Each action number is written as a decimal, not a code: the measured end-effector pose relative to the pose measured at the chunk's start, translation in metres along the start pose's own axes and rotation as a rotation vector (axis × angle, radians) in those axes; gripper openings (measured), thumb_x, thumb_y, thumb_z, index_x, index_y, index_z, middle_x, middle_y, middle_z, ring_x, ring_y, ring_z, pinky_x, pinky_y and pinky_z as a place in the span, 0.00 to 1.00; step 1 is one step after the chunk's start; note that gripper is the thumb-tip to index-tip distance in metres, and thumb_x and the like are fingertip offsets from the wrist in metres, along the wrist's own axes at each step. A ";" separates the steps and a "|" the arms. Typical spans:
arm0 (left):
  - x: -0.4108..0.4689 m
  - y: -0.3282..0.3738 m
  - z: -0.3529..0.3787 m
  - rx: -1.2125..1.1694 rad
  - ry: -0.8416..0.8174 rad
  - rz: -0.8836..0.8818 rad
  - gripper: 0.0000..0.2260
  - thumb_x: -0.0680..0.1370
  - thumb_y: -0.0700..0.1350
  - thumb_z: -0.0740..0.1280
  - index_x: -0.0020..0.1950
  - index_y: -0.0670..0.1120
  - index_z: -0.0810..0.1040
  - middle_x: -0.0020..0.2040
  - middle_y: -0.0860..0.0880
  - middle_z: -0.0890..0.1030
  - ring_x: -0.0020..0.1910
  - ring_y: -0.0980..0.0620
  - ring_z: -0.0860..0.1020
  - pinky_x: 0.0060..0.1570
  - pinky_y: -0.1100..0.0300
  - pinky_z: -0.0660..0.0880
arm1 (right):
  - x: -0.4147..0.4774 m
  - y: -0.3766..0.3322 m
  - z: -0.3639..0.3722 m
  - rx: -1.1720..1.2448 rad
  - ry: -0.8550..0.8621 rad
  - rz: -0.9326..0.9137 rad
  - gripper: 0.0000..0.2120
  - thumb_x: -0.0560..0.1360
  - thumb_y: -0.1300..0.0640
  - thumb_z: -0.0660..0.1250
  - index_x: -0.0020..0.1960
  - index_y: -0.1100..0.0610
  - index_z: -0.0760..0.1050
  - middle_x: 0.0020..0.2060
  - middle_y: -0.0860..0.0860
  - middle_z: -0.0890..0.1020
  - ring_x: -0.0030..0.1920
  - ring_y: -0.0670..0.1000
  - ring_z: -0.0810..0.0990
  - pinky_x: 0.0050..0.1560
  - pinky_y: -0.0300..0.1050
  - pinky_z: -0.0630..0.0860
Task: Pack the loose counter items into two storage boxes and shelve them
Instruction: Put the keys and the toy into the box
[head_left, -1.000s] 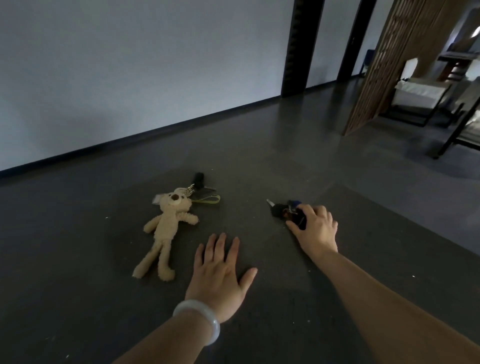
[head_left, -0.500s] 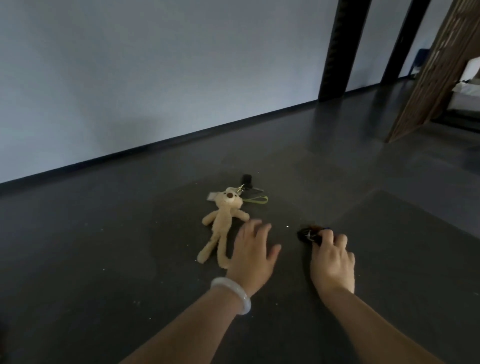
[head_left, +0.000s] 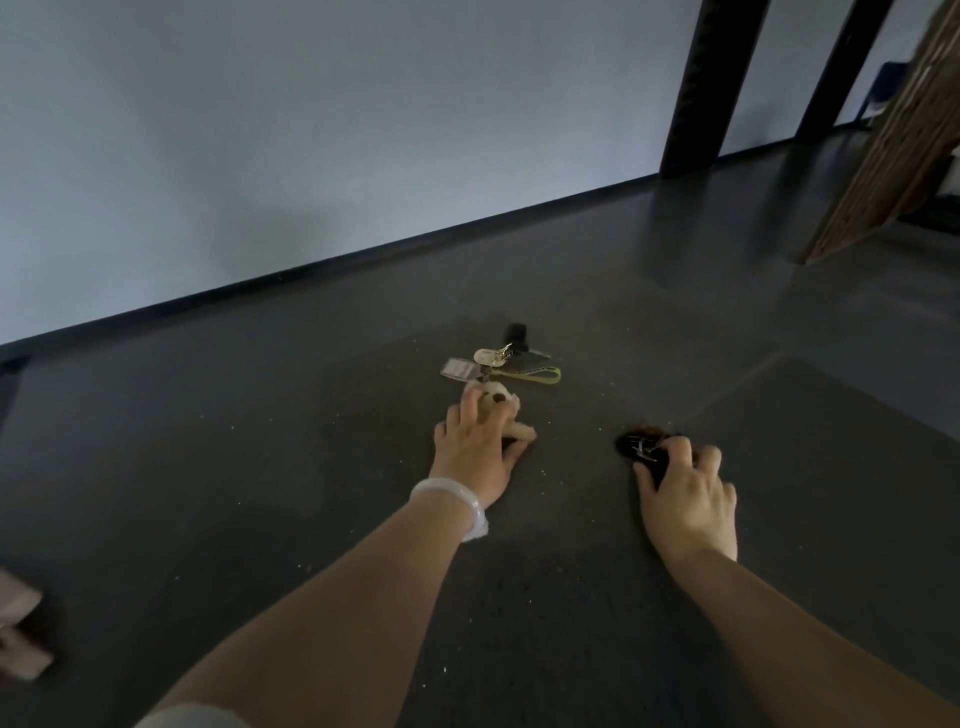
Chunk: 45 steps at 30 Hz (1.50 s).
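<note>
Step in hand, by my read: gathering phase, both hands picking up at once, nothing packed yet. No storage box or shelf in view, so can't tell where they stand.

L side: left hand (head_left: 470, 452) lies over the plush toy (head_left: 500, 399), fingers curled round its body. Grip is closed on it, but the toy sits on the tabletop (head_left: 311, 467), not lifted. Only its head and one arm show past the fingers.

R side: right hand (head_left: 685, 493) has fingertips and thumb pinched on the dark key bunch (head_left: 638, 446), also down on the surface.

Left over: key ring w/ green loop strap (head_left: 540, 375), clear tag (head_left: 457, 368) and black fob (head_left: 517, 332), all just beyond the toy's head and touching or nearly so. Can't tell if the ring is clipped to the toy. If it is, it'll drag along.

Next move prob needs: lift both straight up, check the ring, then turn to find the boxes.

Edges/room: tabletop's R edge runs diagonally near the right hand, floor beyond it. Far edge is faint, behind the fob. Lots of bare surface to the L. A pale blurred thing (head_left: 21, 634) sits at the low L corner. Wall (head_left: 260, 156), dark pillar (head_left: 711, 83) and slatted wood panel (head_left: 893, 145) are all well apart from the hands.
</note>
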<state>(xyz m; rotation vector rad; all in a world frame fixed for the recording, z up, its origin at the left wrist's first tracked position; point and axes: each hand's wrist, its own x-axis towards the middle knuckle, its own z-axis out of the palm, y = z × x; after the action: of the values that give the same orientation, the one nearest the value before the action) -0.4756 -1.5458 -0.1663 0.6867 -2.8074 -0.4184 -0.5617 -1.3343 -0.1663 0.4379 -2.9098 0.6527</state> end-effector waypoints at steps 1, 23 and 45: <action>-0.010 0.003 0.000 -0.010 0.011 0.003 0.18 0.79 0.58 0.63 0.68 0.59 0.65 0.73 0.48 0.55 0.67 0.45 0.63 0.66 0.47 0.64 | -0.001 0.000 -0.001 0.022 0.006 -0.008 0.15 0.78 0.49 0.63 0.60 0.56 0.69 0.52 0.57 0.70 0.46 0.60 0.75 0.57 0.55 0.69; -0.202 0.094 -0.059 -0.245 -0.165 -0.075 0.30 0.77 0.69 0.55 0.76 0.66 0.51 0.77 0.47 0.50 0.74 0.43 0.56 0.71 0.43 0.61 | -0.196 0.058 -0.074 0.125 -0.082 0.019 0.12 0.79 0.53 0.63 0.60 0.56 0.70 0.49 0.52 0.66 0.51 0.57 0.74 0.53 0.52 0.74; -0.247 0.083 -0.024 -0.441 0.002 -0.083 0.20 0.70 0.53 0.76 0.56 0.54 0.69 0.50 0.59 0.74 0.53 0.57 0.71 0.53 0.59 0.73 | -0.199 0.064 -0.085 0.198 -0.159 0.006 0.11 0.78 0.53 0.65 0.59 0.53 0.69 0.53 0.52 0.69 0.45 0.53 0.74 0.45 0.47 0.73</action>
<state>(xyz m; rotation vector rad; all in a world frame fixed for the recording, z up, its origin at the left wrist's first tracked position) -0.2889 -1.3626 -0.1532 0.6965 -2.5532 -1.0097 -0.3875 -1.1919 -0.1521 0.5264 -3.0061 0.9542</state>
